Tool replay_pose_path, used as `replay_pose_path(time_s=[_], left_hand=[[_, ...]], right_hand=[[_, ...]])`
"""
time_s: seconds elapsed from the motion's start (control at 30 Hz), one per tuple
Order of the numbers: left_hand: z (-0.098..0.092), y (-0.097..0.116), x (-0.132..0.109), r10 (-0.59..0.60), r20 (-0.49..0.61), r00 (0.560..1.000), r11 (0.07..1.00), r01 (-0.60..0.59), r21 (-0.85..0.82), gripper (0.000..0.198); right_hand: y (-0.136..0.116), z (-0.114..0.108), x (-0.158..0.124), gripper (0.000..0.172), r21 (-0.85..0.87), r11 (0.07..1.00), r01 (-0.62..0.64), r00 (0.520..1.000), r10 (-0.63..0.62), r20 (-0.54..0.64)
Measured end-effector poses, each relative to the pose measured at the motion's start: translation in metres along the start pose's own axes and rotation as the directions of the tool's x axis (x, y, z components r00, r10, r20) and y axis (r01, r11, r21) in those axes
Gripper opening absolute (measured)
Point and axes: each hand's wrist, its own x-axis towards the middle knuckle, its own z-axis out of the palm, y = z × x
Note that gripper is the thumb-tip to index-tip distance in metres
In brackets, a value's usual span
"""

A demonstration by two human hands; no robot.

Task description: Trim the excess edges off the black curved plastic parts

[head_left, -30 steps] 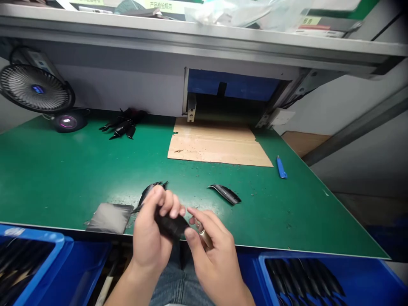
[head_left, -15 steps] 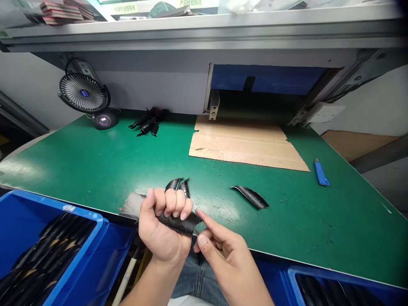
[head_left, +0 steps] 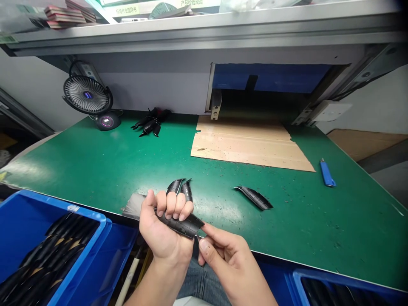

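A curved black ribbed plastic part [head_left: 183,224] sits low in the middle of the view, just over the near edge of the counter [head_left: 95,165], lying slantwise from upper left to lower right. The left hand [head_left: 162,231] is wrapped around it, four fingers curled over its top and the thumb behind, so only its right end sticks out. The right hand [head_left: 225,259], at four o'clock from the part, has thumb and forefinger pinched together right at that free end, touching it; whether a small tool lies between them cannot be told.

At twelve o'clock from the part, just beyond the left knuckles, two similar black pieces [head_left: 180,187] lie on the green mat, and a grey flat sheet [head_left: 134,205] rests at ten o'clock by the counter edge. Another black ribbed strip [head_left: 254,197] lies at two o'clock. Farther out at one o'clock is a flat cardboard sheet [head_left: 245,142], with a blue lighter [head_left: 327,174] to its right. A heap of black parts [head_left: 151,123] and a small desk fan [head_left: 87,95] stand at eleven o'clock near the back wall. A blue bin [head_left: 47,255] of black parts sits at eight o'clock below the counter; a second blue bin [head_left: 344,289] at four o'clock.
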Motion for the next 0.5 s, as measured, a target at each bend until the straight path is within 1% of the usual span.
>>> replay_pose_path(time_s=[0.13,0.3,0.4,0.5], left_hand=[[-0.0026,0.0006,-0.0007,0.031,0.014,0.999,0.999,-0.031,0.026,0.049],[-0.0026,-0.0027,-0.0024,0.062,0.028,0.998,0.995,-0.064,0.082,0.05],[-0.002,-0.0049,-0.0046,0.099,0.061,0.993,0.988,-0.105,0.116,0.05],[-0.0017,-0.0052,-0.0076,0.129,0.111,0.986,0.98,-0.144,0.141,0.049]], right_hand=[[-0.0033,0.0016,0.0012,0.041,-0.083,0.996,0.009,1.0,-0.012,-0.025],[-0.0026,0.0006,0.0017,0.041,-0.295,0.955,0.027,0.996,-0.049,-0.068],[-0.0035,0.0021,0.0012,0.04,-0.375,0.925,0.059,0.99,-0.103,-0.098],[-0.0069,0.0042,0.0001,0.037,-0.42,0.903,0.092,0.984,-0.147,-0.1]])
